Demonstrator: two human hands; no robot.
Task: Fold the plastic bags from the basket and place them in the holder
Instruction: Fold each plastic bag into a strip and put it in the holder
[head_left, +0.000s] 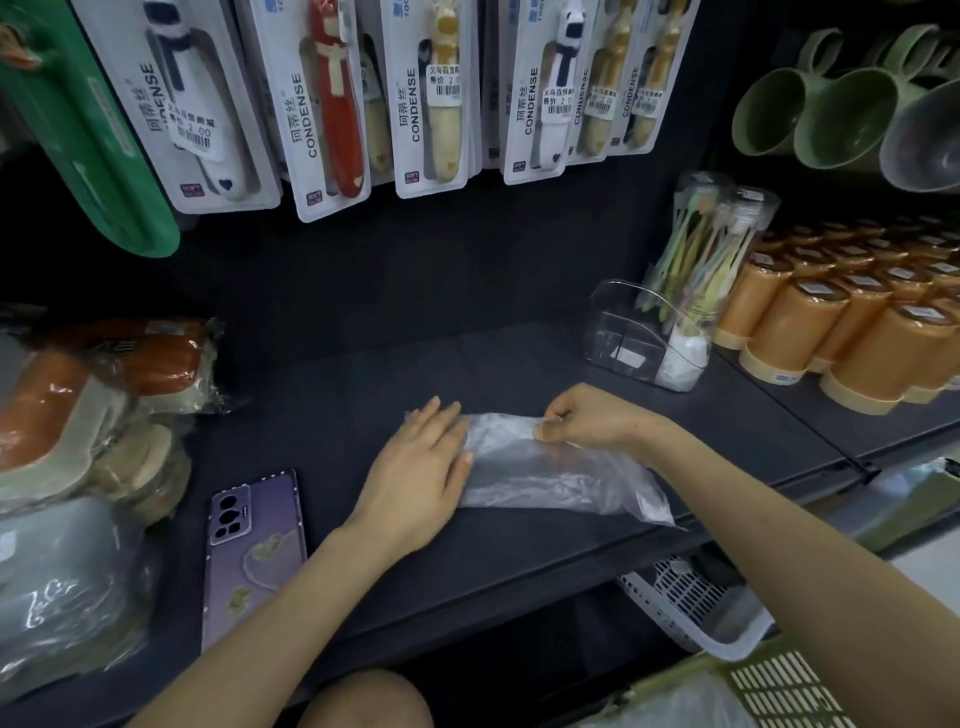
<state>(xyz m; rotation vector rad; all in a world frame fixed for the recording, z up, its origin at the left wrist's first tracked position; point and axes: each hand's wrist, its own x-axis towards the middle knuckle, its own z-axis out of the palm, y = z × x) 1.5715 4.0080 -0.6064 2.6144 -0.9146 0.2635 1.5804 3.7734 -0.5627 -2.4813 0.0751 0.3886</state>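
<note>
Pinching plastic bag (551, 470), right hand (589, 415); white bags (683, 360) in holder (615, 319).

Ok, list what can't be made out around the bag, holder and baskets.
Head view only.
plastic bag: left end hidden under the left hand.
holder: white contents too blurred to count.
green basket: cut off by the bottom edge.
white basket: partly hidden under the shelf.

This is a shop aisle; carded toothbrushes (332, 104) with price stickers (445, 80) hang in rows above a dark shelf (415, 364); identical orange cups (841, 322) and green mugs (810, 109) stand stacked as stock.
</note>
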